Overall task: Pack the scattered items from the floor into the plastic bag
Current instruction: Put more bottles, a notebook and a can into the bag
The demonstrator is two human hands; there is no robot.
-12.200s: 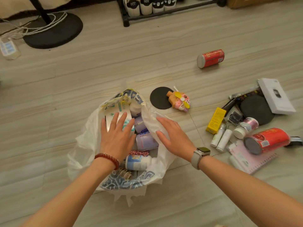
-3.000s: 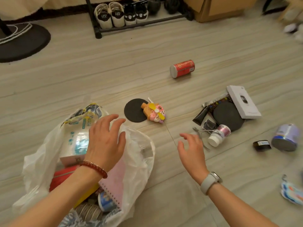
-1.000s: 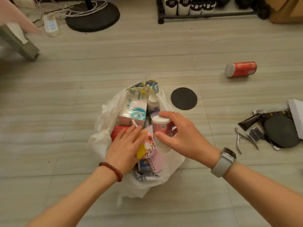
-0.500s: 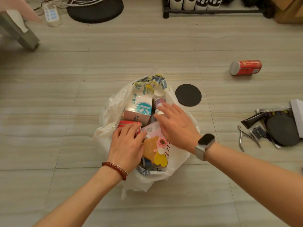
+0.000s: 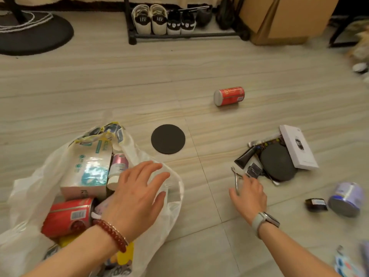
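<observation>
Several items are already packed in the plastic bag [image 5: 163, 208], its rim pressed by the flat, spread left hand [image 5: 137, 193]. Left on the floor [image 5: 99, 92] are a red can [image 5: 229, 95], a black disc [image 5: 168, 138] and a cluttered pile. Metal nippers [image 5: 236, 179] are reached for by the loosely spread right hand [image 5: 249, 193]; nothing is gripped yet.

Standing along the far wall – a black shoe rack [image 5: 179, 36], carrying white sneakers [image 5: 150, 21] next to black sneakers [image 5: 180, 23], with darker shoes [image 5: 211, 15] further right. Sitting just right of the rack, a cardboard box [image 5: 283, 19]. Resting at far left – a round black stand base [image 5: 34, 35] with a white cord [image 5: 26, 22] lying looped over it. Showing at the right edge, something furry and blurred [image 5: 360, 50], too smeared for telling apart. Running underneath, pale wood-grain floor [image 5: 99, 86].
</observation>
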